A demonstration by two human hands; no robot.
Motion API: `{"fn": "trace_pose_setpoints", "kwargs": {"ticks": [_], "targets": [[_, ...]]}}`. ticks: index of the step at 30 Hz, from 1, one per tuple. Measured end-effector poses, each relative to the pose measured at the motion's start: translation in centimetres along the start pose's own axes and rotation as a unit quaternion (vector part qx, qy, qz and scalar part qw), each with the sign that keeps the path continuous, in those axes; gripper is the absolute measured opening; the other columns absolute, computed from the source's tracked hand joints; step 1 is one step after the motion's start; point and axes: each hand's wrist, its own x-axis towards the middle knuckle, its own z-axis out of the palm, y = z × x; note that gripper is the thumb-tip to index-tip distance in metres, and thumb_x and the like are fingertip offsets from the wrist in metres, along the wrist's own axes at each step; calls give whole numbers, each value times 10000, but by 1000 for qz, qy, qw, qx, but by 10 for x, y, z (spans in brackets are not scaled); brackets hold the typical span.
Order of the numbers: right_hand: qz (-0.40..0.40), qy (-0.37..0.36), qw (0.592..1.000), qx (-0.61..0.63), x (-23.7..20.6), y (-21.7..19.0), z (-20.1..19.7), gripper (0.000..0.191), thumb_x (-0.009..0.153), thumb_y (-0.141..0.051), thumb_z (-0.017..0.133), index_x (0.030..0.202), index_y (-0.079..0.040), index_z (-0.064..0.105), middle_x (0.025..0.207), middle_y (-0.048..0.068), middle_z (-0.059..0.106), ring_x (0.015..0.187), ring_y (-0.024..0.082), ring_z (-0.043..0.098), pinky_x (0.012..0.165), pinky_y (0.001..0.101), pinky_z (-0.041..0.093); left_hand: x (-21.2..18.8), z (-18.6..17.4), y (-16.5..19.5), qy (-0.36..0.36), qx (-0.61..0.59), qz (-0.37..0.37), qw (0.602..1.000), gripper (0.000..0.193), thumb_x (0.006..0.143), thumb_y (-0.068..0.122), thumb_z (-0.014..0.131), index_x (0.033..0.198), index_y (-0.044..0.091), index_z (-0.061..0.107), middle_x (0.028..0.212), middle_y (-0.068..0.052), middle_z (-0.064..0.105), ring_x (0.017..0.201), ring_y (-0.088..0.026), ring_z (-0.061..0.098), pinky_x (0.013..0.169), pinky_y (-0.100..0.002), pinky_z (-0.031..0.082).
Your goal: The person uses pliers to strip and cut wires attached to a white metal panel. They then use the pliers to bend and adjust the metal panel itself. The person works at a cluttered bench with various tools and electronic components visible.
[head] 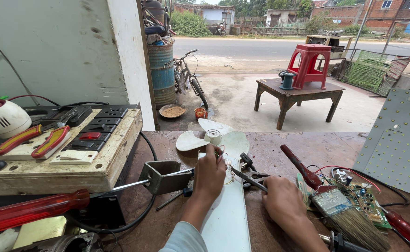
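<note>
My left hand point(209, 175) rests on a long white panel point(227, 219) on the workbench, pinching thin copper wire near its far end. My right hand point(282, 200) grips dark pliers point(248, 178) whose jaws point left toward the wire by my left fingers. A white fan blade point(213, 137) lies just beyond both hands. A bent metal bracket point(164, 176) sits to the left of my left hand.
A paintbrush point(335, 205) lies over a green circuit board point(366, 200) at right, next to a perforated metal sheet point(399, 142). A wooden switchboard box point(60, 158) with red-handled tools and a red screwdriver point(32, 211) is at left. Outside stand a table and red stool point(308, 65).
</note>
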Motion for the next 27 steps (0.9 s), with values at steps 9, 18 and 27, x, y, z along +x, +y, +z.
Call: {"fn": "trace_pose_setpoints", "kwargs": {"ticks": [9,18,27], "targets": [[-3,19,1000,0,-4,0,-5,241,847,-224,742,1061,-114,757,966,155,744,946,292,729,886,455,569,2,1,-5,12,-31,-17,999,140,933,14,575,1057,-3,511,756,-190,723,759,-341,758,676,-467,546],[-72,40,991,-103,-4,-1,10,82,929,-105,613,897,-61,675,821,103,688,702,201,705,715,376,612,-1,4,-10,64,18,-15,998,183,920,48,621,1077,16,532,872,-190,715,842,-378,716,730,-504,521],[-87,72,988,-110,2,0,19,41,869,-40,654,873,-52,692,875,76,675,701,184,673,741,360,587,-4,6,-8,86,102,33,991,292,824,126,718,1086,69,603,933,-118,703,1042,-293,594,916,-487,335]]}}
